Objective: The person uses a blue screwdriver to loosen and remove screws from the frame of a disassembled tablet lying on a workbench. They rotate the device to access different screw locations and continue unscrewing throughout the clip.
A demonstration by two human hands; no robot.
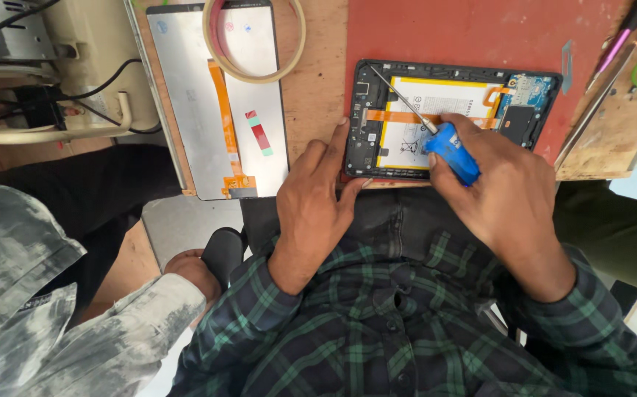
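Note:
An opened tablet [362, 147] lies on a red mat [465, 33], its white battery [443, 99], orange flex strip and blue circuit board [528, 92] exposed. My right hand [502, 191] grips a blue-handled screwdriver [451, 151]; its metal shaft slants up-left to the tablet's upper left corner. My left hand [318, 191] rests with fingers spread on the tablet's lower left edge, holding nothing.
A detached screen panel [186, 95] with an orange ribbon lies face down to the left, a roll of tape [256, 40] on top of it. Another person's sleeve and hand [186, 268] are at lower left. A wooden tray [620, 125] with a green ring sits right.

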